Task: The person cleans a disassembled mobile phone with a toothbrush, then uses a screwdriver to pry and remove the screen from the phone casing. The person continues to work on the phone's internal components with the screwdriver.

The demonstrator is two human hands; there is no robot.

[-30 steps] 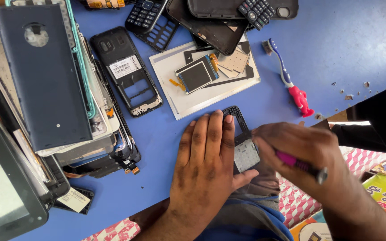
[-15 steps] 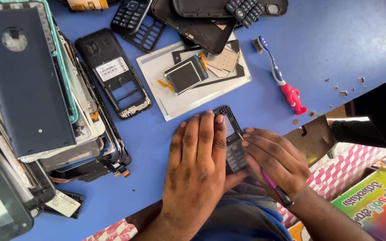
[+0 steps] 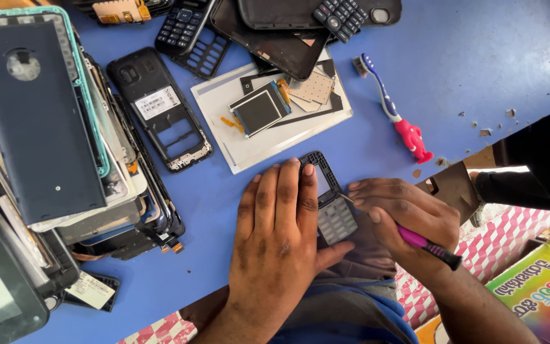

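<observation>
Low in the middle of the frame, at the near edge of the blue table (image 3: pixel 479 57), lies a small keypad phone front (image 3: pixel 331 204), its grey keypad showing and its screen window empty; the left hand (image 3: pixel 278 236) lies flat over its left side, fingers stretched out and pressing it down, gripping nothing; the right hand (image 3: pixel 405 220) is curled tight around a pink-handled screwdriver (image 3: pixel 428 245), whose thin tip meets the phone's right edge. Judging by this, the phone is already stripped of its screen and the work on it is midway, with the frame not yet reassembled. Just above, a white sheet (image 3: pixel 249 150) carries a loose display module (image 3: pixel 259 109); to the upper right lies a toothbrush (image 3: pixel 393 114); an empty black phone frame (image 3: pixel 160 118) and a stack of back covers (image 3: pixel 39 127) fill the left.
</observation>
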